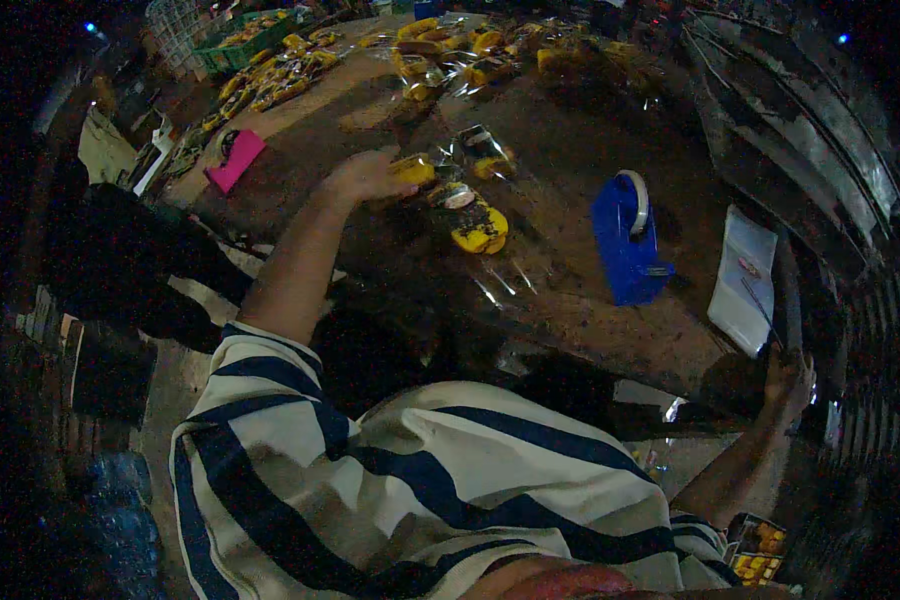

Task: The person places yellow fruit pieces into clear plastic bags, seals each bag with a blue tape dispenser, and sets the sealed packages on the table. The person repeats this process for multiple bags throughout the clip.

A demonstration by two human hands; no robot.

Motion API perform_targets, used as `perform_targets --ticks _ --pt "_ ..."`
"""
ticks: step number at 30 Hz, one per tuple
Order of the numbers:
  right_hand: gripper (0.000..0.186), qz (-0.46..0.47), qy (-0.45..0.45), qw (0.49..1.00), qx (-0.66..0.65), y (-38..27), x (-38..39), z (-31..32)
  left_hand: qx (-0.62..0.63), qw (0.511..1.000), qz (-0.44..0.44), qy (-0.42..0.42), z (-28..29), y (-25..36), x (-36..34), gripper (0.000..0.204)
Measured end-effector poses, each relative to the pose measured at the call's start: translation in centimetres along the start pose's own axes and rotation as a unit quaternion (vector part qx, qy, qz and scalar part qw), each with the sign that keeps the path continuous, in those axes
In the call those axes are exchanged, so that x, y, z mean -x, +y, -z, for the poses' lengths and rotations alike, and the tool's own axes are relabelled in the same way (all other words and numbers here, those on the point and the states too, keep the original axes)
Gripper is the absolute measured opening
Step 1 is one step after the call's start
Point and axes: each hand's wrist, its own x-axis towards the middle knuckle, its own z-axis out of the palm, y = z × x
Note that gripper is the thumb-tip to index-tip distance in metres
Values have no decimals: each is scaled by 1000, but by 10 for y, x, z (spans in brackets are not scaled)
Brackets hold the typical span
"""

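My left hand (368, 178) is stretched over the brown tabletop, its fingers closed around the end of a yellow item in clear wrap (413, 171). Right beside it lies a larger yellow packet (480, 232) with dark patches, also in shiny clear film. Another wrapped yellow and dark piece (488, 160) sits just beyond. Far to the right, my right hand (790, 382) is at the table's edge, by the lower end of a stack of clear plastic bags (744, 280). Its fingers are dim, and whether they grip a bag cannot be made out.
A blue tape dispenser (625, 245) with a pale roll stands right of centre. A pink dispenser-like holder (235, 160) is at the left edge. Several wrapped yellow pieces (485, 70) are heaped at the back, near a green crate (245, 45). Metal framing (780, 130) rises at right.
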Motion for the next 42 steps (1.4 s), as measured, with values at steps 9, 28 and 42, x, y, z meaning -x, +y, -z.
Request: perform_targets --ticks 9,28,42 --pt "44 62 40 907 -415 -70 -5 55 294 949 79 84 15 -10 41 51" --pt "70 195 -423 475 -747 -265 107 164 56 822 -457 336 -9 175 150 71" --pt "49 -122 -499 203 -834 -302 88 165 504 829 -212 120 -55 178 150 78"
